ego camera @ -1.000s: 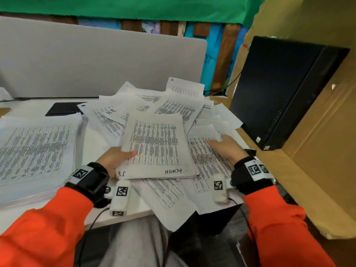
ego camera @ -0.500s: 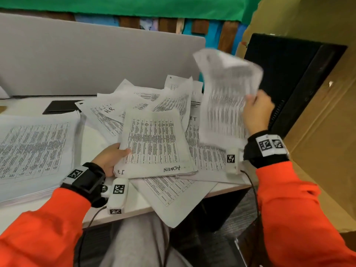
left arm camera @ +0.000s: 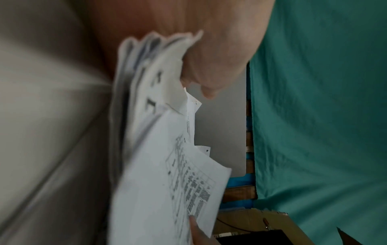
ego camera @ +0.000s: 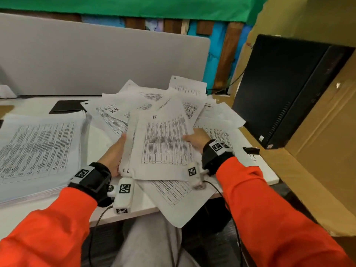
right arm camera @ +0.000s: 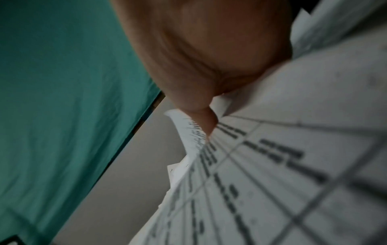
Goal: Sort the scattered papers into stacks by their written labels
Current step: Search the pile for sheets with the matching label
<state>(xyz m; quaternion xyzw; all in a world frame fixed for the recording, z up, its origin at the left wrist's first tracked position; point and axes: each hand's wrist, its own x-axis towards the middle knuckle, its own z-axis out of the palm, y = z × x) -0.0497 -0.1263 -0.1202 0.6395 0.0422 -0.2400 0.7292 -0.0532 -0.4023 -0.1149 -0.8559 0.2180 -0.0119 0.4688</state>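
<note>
Head view: the left hand (ego camera: 115,155) grips the left edge of a thin bundle of white printed table sheets (ego camera: 163,143), fingers hidden under it. The right hand (ego camera: 196,139) pinches the top sheet's right edge, thumb on the print. The bundle is tilted up above the white desk (ego camera: 256,170), over a loose heap of scattered white papers (ego camera: 146,101); one sheet in that heap bears a handwritten "HR". A tall neat stack of printed sheets (ego camera: 36,151) lies well apart to the left. A grey partition panel (ego camera: 96,60) stands behind the heap, a black computer tower (ego camera: 285,89) to the right, and a black binder clip (ego camera: 251,150) lies near the desk's right edge.

Left wrist view: the left hand (left arm camera: 209,54) is closed on the bundle's (left arm camera: 159,149) corner, thumb curled over several blurred sheet edges. A fingertip of the other hand touches the lower sheet edge.

Right wrist view: the right hand's (right arm camera: 205,58) thumb presses down on the top printed sheet (right arm camera: 272,165); the fingers beneath are hidden. A green cloth (right arm camera: 62,99) fills the background.
</note>
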